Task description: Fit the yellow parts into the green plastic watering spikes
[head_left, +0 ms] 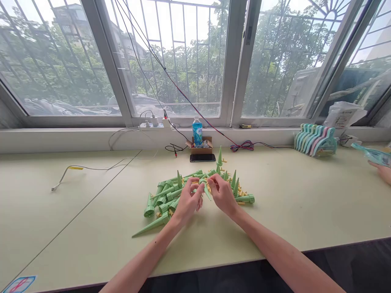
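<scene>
My left hand (pixel 188 200) is closed on a green plastic watering spike (pixel 207 191), whose pointed end tilts down to the right. My right hand (pixel 224 196) is pinched right beside the spike's upper end; its fingertips hide whatever is between them. Around both hands lies a pile of similar green spikes (pixel 166 196), most on their sides and several standing point up. Small yellow plastic pieces (pixel 241 192) are scattered among them, mainly behind my right hand. One long spike (pixel 151 226) lies apart at the pile's near left edge.
Behind the pile are a black phone (pixel 202 158), a small cardboard box (pixel 201 150) and a blue-liquid bottle (pixel 197 132). Cables (pixel 244 145) run along the back and left. Pastel plastic items (pixel 316 140) stand at back right. Another person's hand (pixel 381 171) holds a light-blue item at the right edge.
</scene>
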Tool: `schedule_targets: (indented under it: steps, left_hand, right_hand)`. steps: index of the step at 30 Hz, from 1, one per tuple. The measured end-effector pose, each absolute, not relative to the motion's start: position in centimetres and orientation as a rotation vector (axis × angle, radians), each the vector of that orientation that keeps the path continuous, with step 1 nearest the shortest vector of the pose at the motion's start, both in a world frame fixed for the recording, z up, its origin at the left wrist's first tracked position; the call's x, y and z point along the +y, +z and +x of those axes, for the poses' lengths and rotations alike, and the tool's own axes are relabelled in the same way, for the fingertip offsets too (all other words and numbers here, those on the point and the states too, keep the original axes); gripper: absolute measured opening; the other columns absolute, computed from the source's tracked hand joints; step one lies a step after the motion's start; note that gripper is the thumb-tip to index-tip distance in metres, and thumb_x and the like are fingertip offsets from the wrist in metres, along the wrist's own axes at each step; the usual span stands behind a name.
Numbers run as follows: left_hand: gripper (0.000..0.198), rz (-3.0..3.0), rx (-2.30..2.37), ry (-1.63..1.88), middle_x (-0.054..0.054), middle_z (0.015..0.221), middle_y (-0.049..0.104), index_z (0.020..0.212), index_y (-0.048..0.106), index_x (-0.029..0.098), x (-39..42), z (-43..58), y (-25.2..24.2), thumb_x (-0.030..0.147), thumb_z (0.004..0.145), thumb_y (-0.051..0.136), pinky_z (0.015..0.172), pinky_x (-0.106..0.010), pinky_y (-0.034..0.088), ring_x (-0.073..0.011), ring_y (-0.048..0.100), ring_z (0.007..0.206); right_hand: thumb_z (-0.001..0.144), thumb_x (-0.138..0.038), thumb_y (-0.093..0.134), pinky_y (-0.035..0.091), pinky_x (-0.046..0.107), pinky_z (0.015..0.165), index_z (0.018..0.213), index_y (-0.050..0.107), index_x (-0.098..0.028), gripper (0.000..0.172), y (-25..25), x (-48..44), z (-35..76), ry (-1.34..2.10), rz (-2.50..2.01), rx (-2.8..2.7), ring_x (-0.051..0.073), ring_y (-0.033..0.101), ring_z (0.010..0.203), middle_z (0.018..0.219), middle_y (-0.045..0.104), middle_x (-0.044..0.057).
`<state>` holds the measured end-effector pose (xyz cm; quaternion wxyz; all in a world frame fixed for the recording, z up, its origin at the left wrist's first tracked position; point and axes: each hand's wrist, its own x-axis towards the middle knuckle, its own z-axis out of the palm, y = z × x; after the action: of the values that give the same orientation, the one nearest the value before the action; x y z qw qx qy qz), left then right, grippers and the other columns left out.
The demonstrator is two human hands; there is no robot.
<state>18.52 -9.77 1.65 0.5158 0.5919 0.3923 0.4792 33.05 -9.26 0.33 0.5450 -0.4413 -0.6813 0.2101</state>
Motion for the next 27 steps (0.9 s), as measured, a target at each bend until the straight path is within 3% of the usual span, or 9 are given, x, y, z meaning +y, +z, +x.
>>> schedule_targets:
  steps: [7, 15, 27]
  left_hand:
    - [0.036, 1.604, 0.974, 1.217, 0.001, 0.098, 0.048, 0.108, 0.046, 0.024, -9.64, 18.28, 0.85, 0.045, 0.085, 0.064, 0.037, -0.017, 0.036, -0.0007, 0.046, 0.044]
    - [0.028, 1.802, 0.994, 1.27, -0.003, 0.103, 0.051, 0.11, 0.051, 0.023, -10.17, 18.37, 0.95, 0.035, 0.087, 0.061, 0.044, -0.017, 0.041, -0.0024, 0.043, 0.051]
    - [0.031, 1.712, 1.018, 1.374, -0.004, 0.108, 0.05, 0.114, 0.05, 0.026, -10.22, 18.62, 1.19, 0.042, 0.089, 0.06, 0.043, -0.019, 0.043, -0.0045, 0.052, 0.053]
  right_hand:
    - [0.099, -0.04, 0.04, 0.027, 0.025, 0.05, 0.075, 0.044, -0.021, 0.031, 0.62, -9.28, 32.93, 0.47, -1.079, -1.618, 0.012, 0.034, 0.048, 0.055, 0.038, -0.006]
    - [0.098, -0.04, 0.039, 0.027, 0.025, 0.05, 0.069, 0.038, -0.022, 0.034, 0.83, -9.34, 32.81, 0.48, -1.12, -1.598, 0.012, 0.032, 0.048, 0.055, 0.035, -0.006]
    - [0.099, -0.046, 0.04, 0.027, 0.025, 0.047, 0.076, 0.042, -0.022, 0.034, 0.52, -9.28, 32.83, 0.623, -1.075, -1.567, 0.012, 0.035, 0.049, 0.056, 0.037, -0.006]
